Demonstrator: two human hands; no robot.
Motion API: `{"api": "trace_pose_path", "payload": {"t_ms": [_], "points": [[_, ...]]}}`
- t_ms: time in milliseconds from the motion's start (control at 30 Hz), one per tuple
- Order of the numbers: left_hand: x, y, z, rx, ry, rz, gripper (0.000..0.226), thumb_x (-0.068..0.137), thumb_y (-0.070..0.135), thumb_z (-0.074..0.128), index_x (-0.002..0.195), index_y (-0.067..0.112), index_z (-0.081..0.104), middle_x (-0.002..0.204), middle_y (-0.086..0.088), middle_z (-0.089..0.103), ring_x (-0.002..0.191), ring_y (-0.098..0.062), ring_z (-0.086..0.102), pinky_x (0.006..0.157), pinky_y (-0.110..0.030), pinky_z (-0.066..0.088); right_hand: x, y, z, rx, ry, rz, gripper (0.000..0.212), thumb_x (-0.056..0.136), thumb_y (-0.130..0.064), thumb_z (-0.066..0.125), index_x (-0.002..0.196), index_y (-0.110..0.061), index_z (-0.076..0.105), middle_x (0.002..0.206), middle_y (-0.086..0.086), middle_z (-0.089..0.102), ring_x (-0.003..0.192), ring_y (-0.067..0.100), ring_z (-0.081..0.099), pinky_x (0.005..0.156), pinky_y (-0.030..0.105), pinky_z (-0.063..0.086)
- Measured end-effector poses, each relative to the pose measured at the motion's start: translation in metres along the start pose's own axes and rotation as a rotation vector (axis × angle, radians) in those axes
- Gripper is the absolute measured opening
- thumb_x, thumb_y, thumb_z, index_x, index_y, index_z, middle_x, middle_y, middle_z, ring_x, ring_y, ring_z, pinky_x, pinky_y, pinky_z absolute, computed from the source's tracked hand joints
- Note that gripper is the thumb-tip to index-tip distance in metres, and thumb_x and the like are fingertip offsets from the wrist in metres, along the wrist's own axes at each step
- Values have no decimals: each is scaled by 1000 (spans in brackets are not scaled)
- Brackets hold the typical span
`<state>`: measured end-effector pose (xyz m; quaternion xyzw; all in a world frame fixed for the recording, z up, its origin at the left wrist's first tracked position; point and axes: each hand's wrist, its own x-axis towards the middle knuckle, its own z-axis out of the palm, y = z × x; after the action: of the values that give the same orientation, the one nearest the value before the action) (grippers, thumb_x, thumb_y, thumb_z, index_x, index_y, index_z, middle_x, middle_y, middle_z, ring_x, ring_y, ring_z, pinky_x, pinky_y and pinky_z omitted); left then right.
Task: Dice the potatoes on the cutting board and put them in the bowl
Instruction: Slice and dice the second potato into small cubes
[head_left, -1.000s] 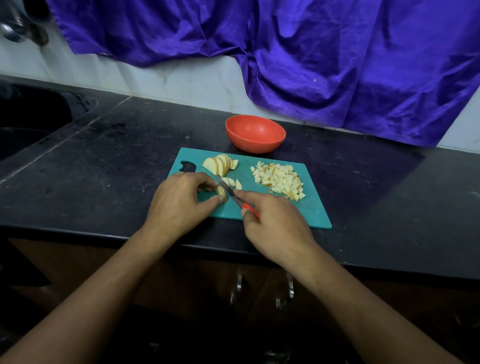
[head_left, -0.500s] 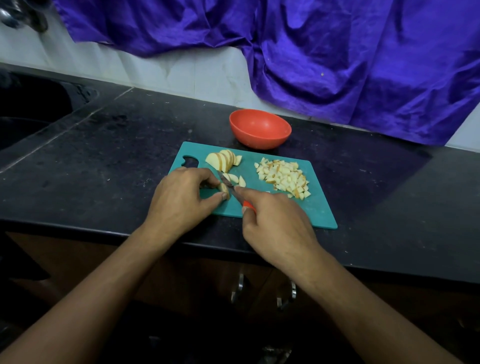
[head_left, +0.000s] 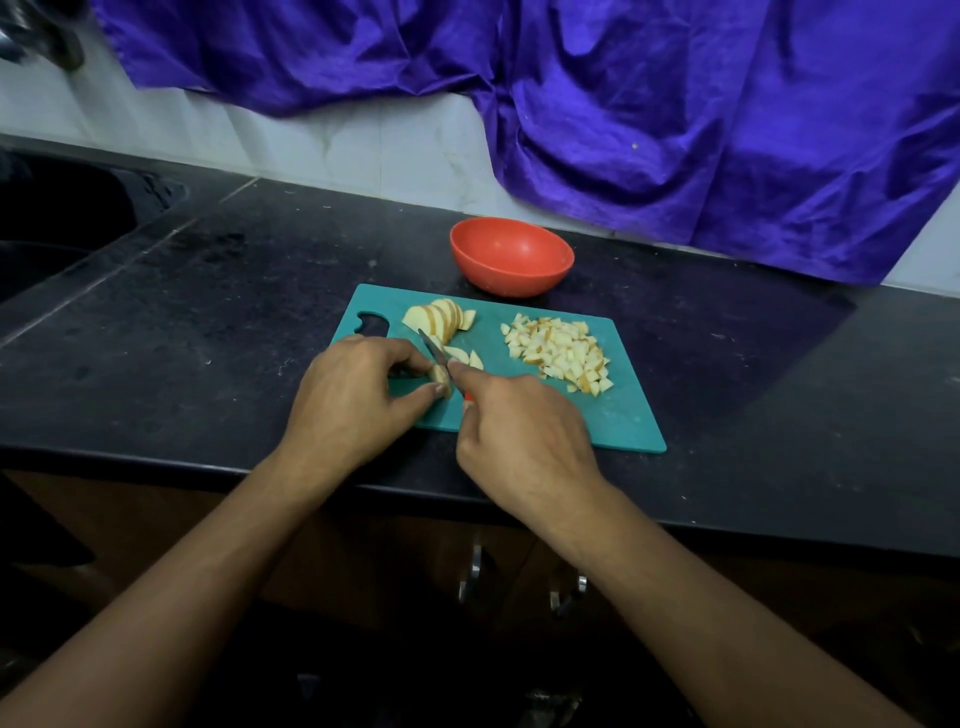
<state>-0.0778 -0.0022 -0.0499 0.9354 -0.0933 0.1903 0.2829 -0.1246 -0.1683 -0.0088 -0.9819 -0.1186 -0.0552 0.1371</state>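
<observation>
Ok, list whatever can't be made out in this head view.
Head view:
- red-handled knife: the handle is almost wholly buried in the right hand; only a red sliver shows.
- pale potato piece being cut: mostly covered by fingers of the left hand.
- dark sink: cut off by the left edge, and too dim to read.

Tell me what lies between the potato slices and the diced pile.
Nothing but bare cutting board separates the potato slices from the diced pile, seen in the head view.

Bowl (head_left: 511, 256) behind board (head_left: 618, 415); slices (head_left: 439, 318) left of dice (head_left: 558, 351).
</observation>
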Motion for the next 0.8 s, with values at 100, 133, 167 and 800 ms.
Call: {"api": "trace_pose_path", "payload": {"t_ms": [100,133,167,800], "points": [[-1,0,0,3,3,7,31,84,48,76,111,32,76,104,14,74,102,-7,64,90,-40,56,-1,-2,6,4,0,-8,57,103,-26,47,158,-36,35,99,0,64,95,22,62,79,40,52],[-1,0,0,6,3,9,32,84,47,76,111,31,76,104,14,74,101,-7,64,90,-39,56,-1,-2,8,6,4,-9,57,103,-26,47,158,-35,34,101,2,65,95,22,62,79,41,51],[-1,1,0,8,4,12,32,84,47,76,112,31,76,104,14,74,101,-7,64,90,-39,56,-1,-1,9,6,4,-12,58,103,-26,47,158,-35,33,100,2,65,95,22,62,79,41,51],[-2,3,-2,3,8,-4,29,84,45,77,109,31,74,102,15,72,99,-7,64,87,-37,57,-13,47,6,543,-105,114,40,104,-28,57,140,-45,58,80,-16,69,60,-1,54,54,21,44]]}}
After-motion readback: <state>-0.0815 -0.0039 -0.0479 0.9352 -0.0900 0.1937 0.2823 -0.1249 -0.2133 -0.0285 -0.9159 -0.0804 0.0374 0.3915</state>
